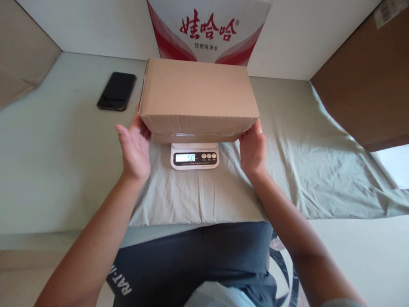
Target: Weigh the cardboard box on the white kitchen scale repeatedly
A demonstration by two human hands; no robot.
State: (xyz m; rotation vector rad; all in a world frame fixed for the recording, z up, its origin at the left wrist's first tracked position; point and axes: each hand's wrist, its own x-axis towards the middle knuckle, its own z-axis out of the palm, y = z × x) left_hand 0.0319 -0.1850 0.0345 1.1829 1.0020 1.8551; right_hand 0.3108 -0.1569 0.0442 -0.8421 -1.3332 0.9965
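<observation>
The plain cardboard box sits closed on a small white digital kitchen scale, whose lit display shows below the box's near edge; the reading is too small to state with confidence. The box's long axis runs left to right across the view, square to the person's forearms, so each short end faces one hand. The box lies directly ahead of and between the hands, slightly above wrist level in the picture. The left hand is open, palm turned inward, fingers against or just beside the box's lower left corner; contact cannot be confirmed. The right hand is likewise open and cupped at the lower right corner, fingertips apparently touching the end face. Neither hand is clenched, and neither is clearly nearer; they flank the box about evenly. The scale rests on a wrinkled grey-green cloth spread over a pale surface. A black phone lies face up, left of the box and apart from it. A printed red-and-white carton stands just behind the box, and a brown carton stands to the right.
</observation>
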